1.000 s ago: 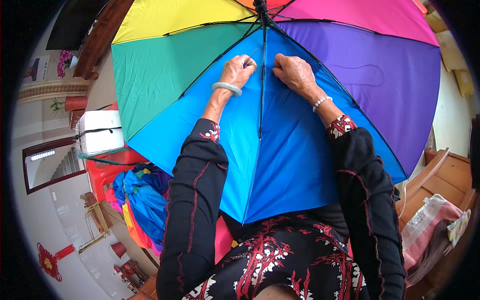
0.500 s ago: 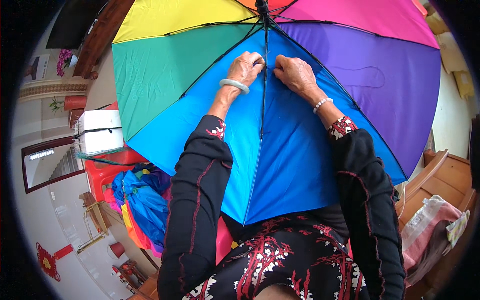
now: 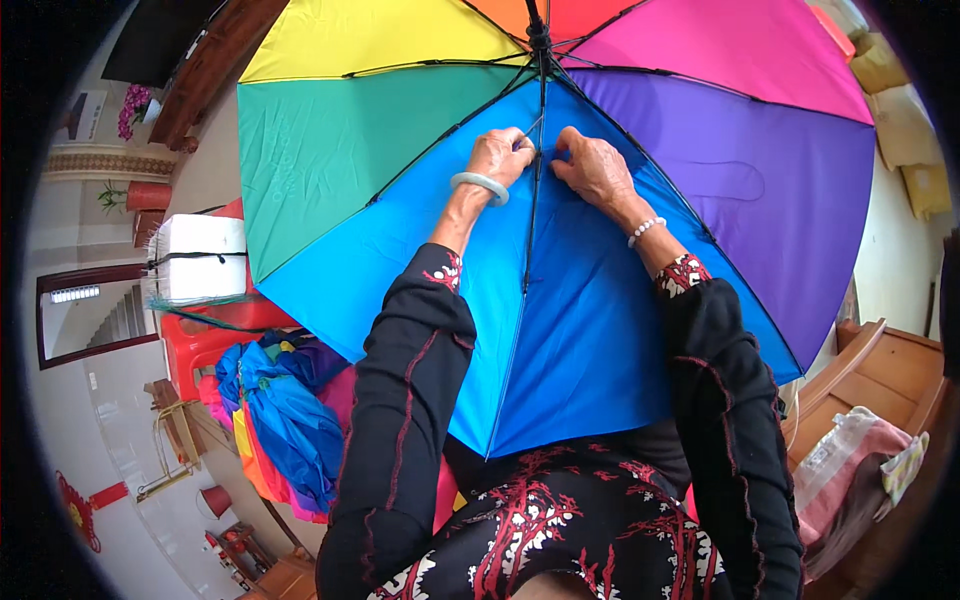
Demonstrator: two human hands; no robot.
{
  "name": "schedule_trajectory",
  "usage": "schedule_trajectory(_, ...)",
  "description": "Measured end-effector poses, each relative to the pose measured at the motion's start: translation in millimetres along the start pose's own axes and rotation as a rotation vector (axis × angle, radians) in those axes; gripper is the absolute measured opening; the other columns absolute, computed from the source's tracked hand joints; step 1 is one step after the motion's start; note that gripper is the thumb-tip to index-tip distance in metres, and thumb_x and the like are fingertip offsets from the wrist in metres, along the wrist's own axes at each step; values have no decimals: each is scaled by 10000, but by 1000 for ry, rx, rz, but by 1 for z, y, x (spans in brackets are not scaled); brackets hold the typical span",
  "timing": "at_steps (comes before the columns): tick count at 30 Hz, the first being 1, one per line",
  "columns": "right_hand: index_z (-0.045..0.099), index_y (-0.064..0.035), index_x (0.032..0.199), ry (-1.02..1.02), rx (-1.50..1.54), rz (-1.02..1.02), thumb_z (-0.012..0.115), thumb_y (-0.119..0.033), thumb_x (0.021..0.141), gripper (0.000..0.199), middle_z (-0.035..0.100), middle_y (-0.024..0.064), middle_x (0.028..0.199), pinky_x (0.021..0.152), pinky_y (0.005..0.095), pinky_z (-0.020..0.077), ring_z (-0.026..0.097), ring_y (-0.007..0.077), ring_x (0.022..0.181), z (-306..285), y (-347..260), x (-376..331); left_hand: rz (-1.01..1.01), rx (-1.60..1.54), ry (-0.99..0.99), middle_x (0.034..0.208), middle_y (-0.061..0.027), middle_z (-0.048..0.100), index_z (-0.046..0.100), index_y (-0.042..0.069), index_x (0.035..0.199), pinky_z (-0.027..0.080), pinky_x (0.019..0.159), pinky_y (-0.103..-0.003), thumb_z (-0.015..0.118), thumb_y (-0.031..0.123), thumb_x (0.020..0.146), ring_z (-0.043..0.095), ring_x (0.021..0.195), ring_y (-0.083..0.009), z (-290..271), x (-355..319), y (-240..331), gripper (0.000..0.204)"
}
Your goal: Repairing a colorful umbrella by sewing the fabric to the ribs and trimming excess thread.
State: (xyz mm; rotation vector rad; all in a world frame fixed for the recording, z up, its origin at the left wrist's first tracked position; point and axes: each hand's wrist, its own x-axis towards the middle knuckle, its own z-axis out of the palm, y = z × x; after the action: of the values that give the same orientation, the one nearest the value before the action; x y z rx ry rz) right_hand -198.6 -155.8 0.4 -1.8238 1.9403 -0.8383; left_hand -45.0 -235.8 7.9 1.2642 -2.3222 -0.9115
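White wall (image 3: 75, 430), hands (image 3: 500, 158) at umbrella (image 3: 580, 265)

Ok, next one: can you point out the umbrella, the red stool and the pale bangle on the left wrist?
Umbrella (image 3: 585, 275), head view: on a blue canopy panel.
Red stool (image 3: 186, 347), head view: on its exposed side.
Pale bangle (image 3: 481, 182), head view: middle of its visible band.

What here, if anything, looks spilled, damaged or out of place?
Nothing looks spilled or clearly damaged. The one untidy spot is the crumpled heap of colourful fabric by the red stool, bunched up while the umbrella is spread open.
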Motion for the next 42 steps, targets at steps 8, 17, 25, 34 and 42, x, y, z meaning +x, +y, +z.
schedule_trajectory(8,523,-1,805,-2,172,-17,520,-113,765,118,570,180,663,576,411,433,567,341,646,-2,5,3,-86,-19,-3,635,-138,588,611,20,769,443,573,-321,611,250,709,555,582,-179,4,3,-11,237)
schedule_trajectory(17,542,2,809,-146,76,134,459,-125,802,152,603,179,692,535,396,467,588,312,611,0,4,20,-45,16,11,647,-135,594,611,19,772,443,576,-319,608,242,708,558,586,-183,8,6,-14,232)
schedule_trajectory(25,540,-11,866,-321,704,458,428,-115,834,156,601,79,626,381,264,438,557,132,480,-11,-12,11,-52,16,10,675,-145,604,611,18,786,446,581,-327,605,244,714,569,598,-191,6,3,-10,238)
schedule_trajectory(34,534,-29,866,42,688,369,481,-141,832,129,612,93,742,407,261,452,558,142,504,-98,-5,8,-138,-119,70,700,-132,611,610,5,797,458,615,-318,637,278,708,589,659,-191,4,1,-7,288)
schedule_trajectory(42,516,1,894,334,1309,-131,463,-95,870,112,523,83,907,712,237,424,486,122,741,-341,32,-51,-135,-143,90,786,-110,613,593,3,844,472,662,-312,748,338,606,588,728,-195,6,-19,-7,440)
